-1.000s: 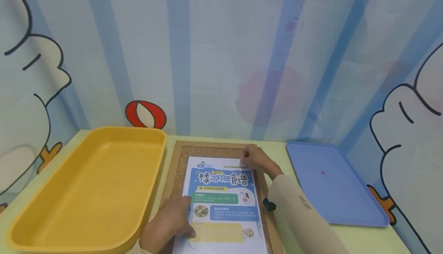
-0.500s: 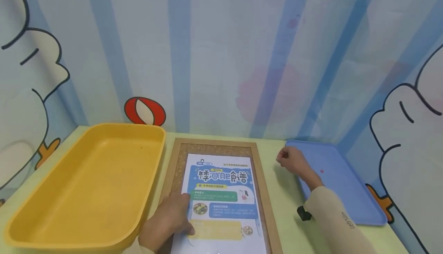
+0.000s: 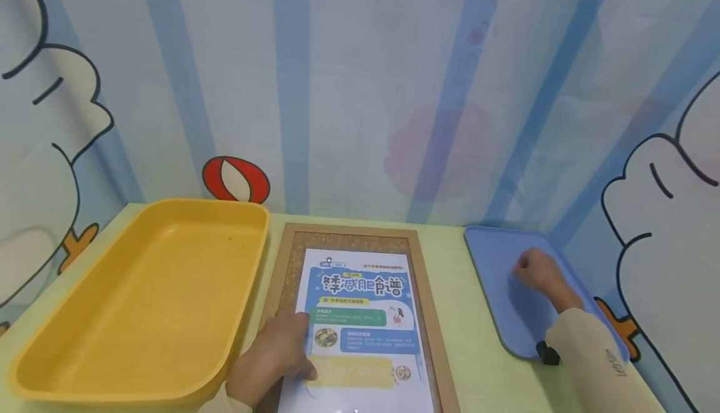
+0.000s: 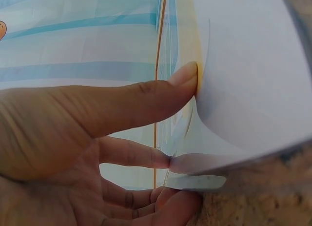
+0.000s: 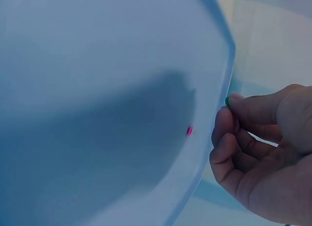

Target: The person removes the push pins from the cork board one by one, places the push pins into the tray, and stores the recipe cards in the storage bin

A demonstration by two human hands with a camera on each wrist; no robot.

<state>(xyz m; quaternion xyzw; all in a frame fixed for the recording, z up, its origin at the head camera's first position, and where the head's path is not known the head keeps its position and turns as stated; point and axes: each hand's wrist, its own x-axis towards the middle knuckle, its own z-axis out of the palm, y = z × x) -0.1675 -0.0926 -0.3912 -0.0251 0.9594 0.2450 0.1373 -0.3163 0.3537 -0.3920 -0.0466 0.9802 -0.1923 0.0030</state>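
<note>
A printed sheet with Chinese lettering and food pictures lies on a wood-framed cork board. At its upper left corner sits a tiny pin head. My left hand rests on the sheet's left side. In the left wrist view the thumb and forefinger touch the paper. Over the blue tray is my right hand. In the right wrist view it pinches a small green thumbtack, mostly hidden by the fingertips. A small red thumbtack lies on the tray, close to that hand.
A deep yellow tray stands left of the board. Pale yellow-green tabletop shows between board and blue tray. Behind the table hangs a striped cartoon curtain.
My right hand has moved from the sheet's upper right corner, rightward across the table, to over the blue tray. The left hand has stayed on the sheet's left side.
</note>
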